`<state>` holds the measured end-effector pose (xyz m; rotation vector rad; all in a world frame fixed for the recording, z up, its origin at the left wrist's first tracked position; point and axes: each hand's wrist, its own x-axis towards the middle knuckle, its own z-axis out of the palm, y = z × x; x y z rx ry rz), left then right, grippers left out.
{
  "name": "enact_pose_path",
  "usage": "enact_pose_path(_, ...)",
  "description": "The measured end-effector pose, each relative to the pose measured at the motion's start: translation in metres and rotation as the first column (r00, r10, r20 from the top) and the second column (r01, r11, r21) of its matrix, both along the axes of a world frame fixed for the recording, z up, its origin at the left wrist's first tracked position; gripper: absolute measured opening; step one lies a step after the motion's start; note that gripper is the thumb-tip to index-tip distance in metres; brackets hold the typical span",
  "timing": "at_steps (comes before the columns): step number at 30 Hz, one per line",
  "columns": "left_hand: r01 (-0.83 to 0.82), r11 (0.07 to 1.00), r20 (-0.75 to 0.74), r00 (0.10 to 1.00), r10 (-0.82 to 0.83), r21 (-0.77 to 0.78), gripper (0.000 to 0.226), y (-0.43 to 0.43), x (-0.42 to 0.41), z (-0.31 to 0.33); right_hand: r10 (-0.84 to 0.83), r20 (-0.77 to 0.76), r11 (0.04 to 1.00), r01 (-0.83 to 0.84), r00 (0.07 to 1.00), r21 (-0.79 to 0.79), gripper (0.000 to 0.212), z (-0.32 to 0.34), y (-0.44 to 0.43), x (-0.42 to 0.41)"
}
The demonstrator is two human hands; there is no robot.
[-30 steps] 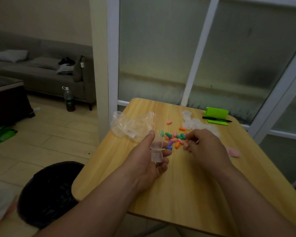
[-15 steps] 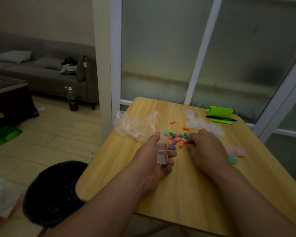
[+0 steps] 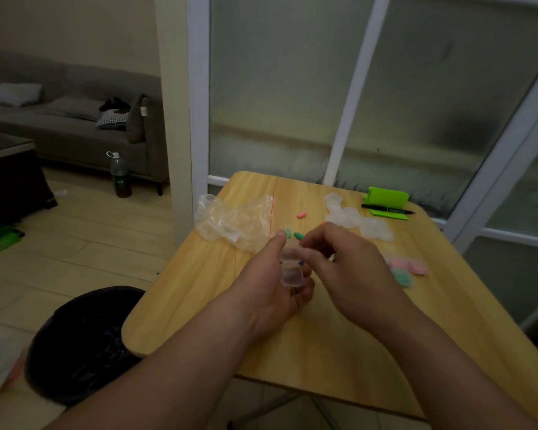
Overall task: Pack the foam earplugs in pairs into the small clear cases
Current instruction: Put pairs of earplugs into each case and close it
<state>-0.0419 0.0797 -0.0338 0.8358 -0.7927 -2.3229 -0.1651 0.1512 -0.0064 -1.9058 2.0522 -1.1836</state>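
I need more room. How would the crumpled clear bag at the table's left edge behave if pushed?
The bag looks thin and crumpled, so it would probably fold rather than slide whole. It seems nearly empty, so likely very light. Lying at the table edge, it might fall off.

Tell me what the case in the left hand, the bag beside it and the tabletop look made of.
The case in the left hand: clear, probably rigid plastic; skin shows through and it keeps its shape. The bag: thin glossy plastic film, crumpled, with a red strip along one edge. The tabletop: light wood or wood-look laminate, smooth; grain lines show.
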Motion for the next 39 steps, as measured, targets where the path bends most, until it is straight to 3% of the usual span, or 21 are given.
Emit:
enact_pose_path(5,0.036,0.999,-0.031,0.999,-0.036,0.018,0.068,0.005,-0.001,0.006,0.064,-0.278,0.993,-0.033,0.958,0.114,0.004,-0.011,0.004,0.008)
enact_pose_path(9,0.039,0.999,-0.049,0.998,-0.038,0.016,0.066,0.005,0.000,0.006,0.065,-0.326,0.993,-0.029,0.943,0.115,0.008,-0.014,0.005,0.007)
enact_pose_path(13,0.044,0.999,-0.045,0.998,-0.044,0.002,0.065,0.003,-0.001,0.004,0.080,-0.157,0.996,-0.072,0.984,0.057,0.014,-0.011,0.006,0.000)
enact_pose_path(17,0.019,0.999,0.037,0.999,-0.018,-0.046,0.053,0.002,-0.002,0.006,-0.163,-0.035,0.984,0.159,0.986,-0.085,0.010,-0.004,-0.004,-0.043)
enact_pose_path(20,0.006,0.998,0.076,0.997,-0.002,-0.061,0.055,0.002,-0.003,0.007,-0.322,-0.152,0.944,0.329,0.935,0.025,0.014,-0.013,-0.009,-0.077)
enact_pose_path(23,0.008,0.998,0.085,0.996,-0.002,-0.069,0.054,0.003,-0.004,0.008,-0.295,-0.333,0.922,0.358,0.896,0.146,0.020,-0.029,-0.010,-0.084)
enact_pose_path(26,0.011,0.998,0.079,0.997,-0.005,-0.068,0.055,0.002,-0.005,0.009,-0.266,-0.485,0.911,0.382,0.833,0.157,0.026,-0.030,-0.017,-0.073)
enact_pose_path(31,0.015,0.998,0.086,0.996,-0.010,-0.061,0.055,0.002,-0.004,0.009,-0.255,-0.605,0.880,0.440,0.754,0.177,0.020,-0.031,-0.029,-0.065)
enact_pose_path(36,0.017,0.996,0.101,0.995,-0.008,-0.083,0.057,0.001,-0.002,0.008,-0.293,-0.531,0.891,0.428,0.795,0.150,0.012,-0.028,-0.032,-0.060)
enact_pose_path(39,0.018,0.997,0.092,0.996,-0.010,-0.081,0.057,0.000,-0.001,0.008,-0.299,-0.240,0.944,0.323,0.923,0.064,0.009,-0.019,-0.028,-0.053)
